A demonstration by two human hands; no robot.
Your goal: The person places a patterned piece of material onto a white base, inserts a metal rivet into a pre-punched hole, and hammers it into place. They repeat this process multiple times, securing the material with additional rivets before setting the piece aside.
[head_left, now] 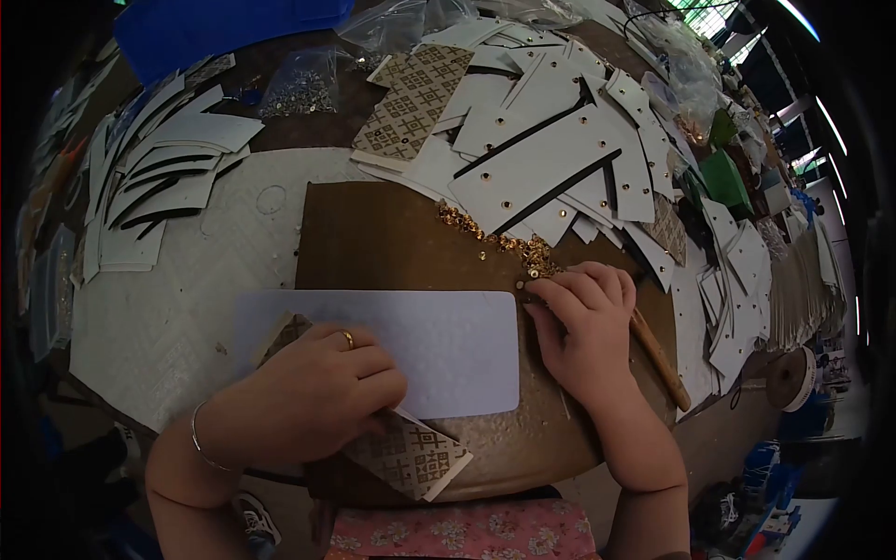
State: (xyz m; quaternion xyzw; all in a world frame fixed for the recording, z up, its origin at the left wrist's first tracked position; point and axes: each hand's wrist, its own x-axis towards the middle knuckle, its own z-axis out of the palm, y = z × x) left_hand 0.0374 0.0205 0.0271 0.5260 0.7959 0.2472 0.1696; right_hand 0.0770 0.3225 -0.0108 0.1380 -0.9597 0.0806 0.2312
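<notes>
From afar I see gold studs [534, 259] heaped on the bench [224, 247], probably for easy reach, by the right hand [590, 331], its thumb and forefinger slightly apart, while the left hand [322, 387] covers a patterned strip [415, 457], its grip hidden from me.

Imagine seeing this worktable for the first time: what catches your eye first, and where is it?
First, probably, the heap of white pieces dotted with gold studs, right of centre at the far side. Next comes the trail of small gold bits on the brown board, ending by the right hand. Then the pale sheet, partly covered by the left hand.
</notes>
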